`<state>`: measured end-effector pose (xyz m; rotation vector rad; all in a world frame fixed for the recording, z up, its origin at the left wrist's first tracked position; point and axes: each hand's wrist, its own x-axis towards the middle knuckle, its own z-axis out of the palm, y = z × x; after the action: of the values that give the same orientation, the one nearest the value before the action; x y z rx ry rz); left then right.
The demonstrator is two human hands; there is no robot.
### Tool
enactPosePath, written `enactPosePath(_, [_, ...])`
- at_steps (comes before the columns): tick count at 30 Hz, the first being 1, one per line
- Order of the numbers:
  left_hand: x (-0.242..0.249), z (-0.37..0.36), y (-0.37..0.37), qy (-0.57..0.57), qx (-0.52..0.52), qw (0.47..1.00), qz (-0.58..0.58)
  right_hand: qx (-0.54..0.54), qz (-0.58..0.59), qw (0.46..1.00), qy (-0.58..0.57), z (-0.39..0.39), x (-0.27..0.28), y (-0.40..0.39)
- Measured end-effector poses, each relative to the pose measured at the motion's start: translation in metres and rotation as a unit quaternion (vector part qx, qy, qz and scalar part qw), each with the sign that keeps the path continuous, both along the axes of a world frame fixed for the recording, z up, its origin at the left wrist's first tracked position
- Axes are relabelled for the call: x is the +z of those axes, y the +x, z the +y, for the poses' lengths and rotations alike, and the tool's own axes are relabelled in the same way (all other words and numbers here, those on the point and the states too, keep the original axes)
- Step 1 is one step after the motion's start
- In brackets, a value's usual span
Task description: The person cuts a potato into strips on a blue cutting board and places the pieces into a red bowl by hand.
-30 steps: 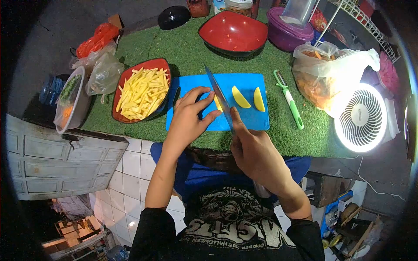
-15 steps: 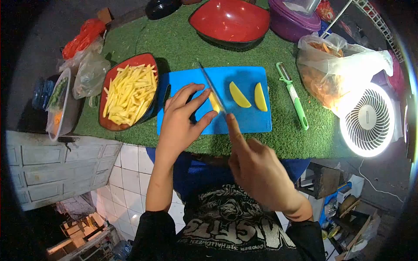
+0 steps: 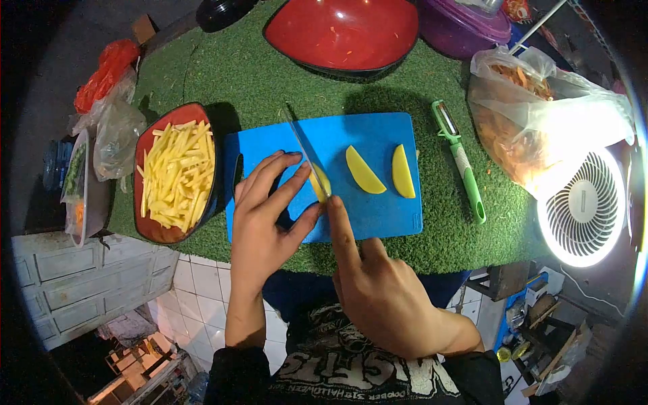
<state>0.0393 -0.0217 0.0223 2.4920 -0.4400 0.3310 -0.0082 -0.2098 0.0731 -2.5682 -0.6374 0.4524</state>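
Note:
A thin knife [image 3: 299,137] lies across the blue cutting board [image 3: 368,219], its blade slanting up to the left. My right hand [image 3: 378,290] is closed round the handle, the index finger stretched along the top of the blade. Under and beside the blade is a yellow potato piece [image 3: 323,181], partly hidden. My left hand [image 3: 263,209] grips that piece with its fingertips and thumb, close to the blade. Two potato wedges, a nearer one [image 3: 365,170] and one farther right [image 3: 403,172], rest on the board's right half.
Left of the board stands a red bowl of potato strips [image 3: 177,175]. A larger red bowl [image 3: 341,34] is at the back, beside a purple container [image 3: 466,30]. On the right are a green peeler [image 3: 462,162], a plastic bag of peelings [image 3: 503,128] and a lit round fan [image 3: 584,209].
The view has shifted, so the board sits lower. Both hands stay at the potato piece, and the knife has moved slightly over it. The two wedges remain in place on the board.

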Motion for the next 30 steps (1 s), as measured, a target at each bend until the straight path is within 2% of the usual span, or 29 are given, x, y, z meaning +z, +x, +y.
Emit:
enactPosePath(4, [-0.001,0.002,0.0,-0.022,-0.001,1.0,0.001,-0.003,-0.026,1.0,-0.006,0.003,-0.01,0.017])
enactPosePath(6, [-0.004,0.002,0.0,-0.039,0.006,0.999,0.002,-0.05,-0.026,0.982,0.182,-0.007,-0.009,0.023])
enactPosePath(7, [-0.005,0.002,0.0,-0.045,0.012,0.999,0.01,-0.076,0.009,0.987,0.145,-0.009,-0.005,0.02])
enactPosePath(10, [-0.006,0.002,-0.002,-0.059,0.023,0.998,0.017,-0.019,0.02,0.987,0.156,-0.014,0.0,0.016])
enactPosePath(17, [-0.007,0.002,-0.003,-0.05,0.017,0.999,0.0,-0.032,0.046,0.987,0.152,-0.012,0.005,0.008])
enactPosePath(20, [-0.006,0.001,-0.004,-0.042,0.017,0.999,-0.001,-0.032,0.039,0.984,0.171,-0.009,0.0,0.007])
enactPosePath(23, [-0.008,0.002,-0.003,-0.032,0.016,0.999,-0.002,-0.066,-0.01,0.987,0.146,0.002,-0.006,0.006])
enactPosePath(25, [-0.008,0.003,-0.003,-0.047,0.009,0.999,-0.007,-0.064,-0.039,0.993,0.086,0.009,-0.007,0.009])
enactPosePath(30, [-0.009,0.004,-0.002,-0.056,0.011,0.998,-0.006,-0.048,-0.031,0.985,0.161,0.007,-0.014,0.03])
